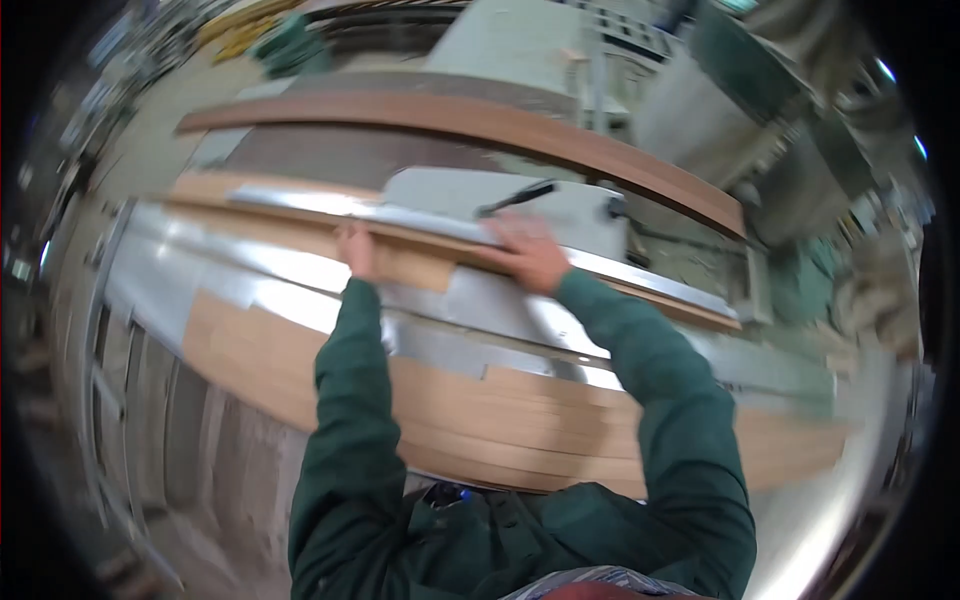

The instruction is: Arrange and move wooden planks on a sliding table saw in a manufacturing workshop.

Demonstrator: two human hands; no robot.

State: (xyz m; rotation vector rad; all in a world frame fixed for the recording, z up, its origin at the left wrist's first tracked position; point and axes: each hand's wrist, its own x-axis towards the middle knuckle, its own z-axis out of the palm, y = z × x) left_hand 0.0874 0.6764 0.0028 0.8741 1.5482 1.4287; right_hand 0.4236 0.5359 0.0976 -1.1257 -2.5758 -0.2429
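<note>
head view, looking down over two forearms in dark green sleeves that come up from the lower edge. the left hand (354,250) lies flat, fingers extended away from the body, palm down on a narrow light-brown wooden strip (400,262) that runs crosswise under both hands; it presses rather than grips, with no finger seen curled around anything. the right hand (527,255) is likewise spread open and flat, fingers splayed, resting on the same strip where it meets a long bright metal fence rail (340,207) just beyond the fingertips. motion blur hides whether the fingertips of either hand hook over the strip's far edge. immediately beyond the right hand stands a pale grey machine housing (560,210) carrying a slim black lever (516,197), near but apart from the fingers. below the wrists, toward the body, lies a shiny silver metal machine table (300,275), and nearer still, under the forearms, a stack of wide light-brown wooden boards (500,420) extending to either side. well beyond both hands a long, dark-brown curved wooden panel (480,118) spans the scene. to the left of the left arm, a grey workshop floor (150,150) shows, blurred.
</note>
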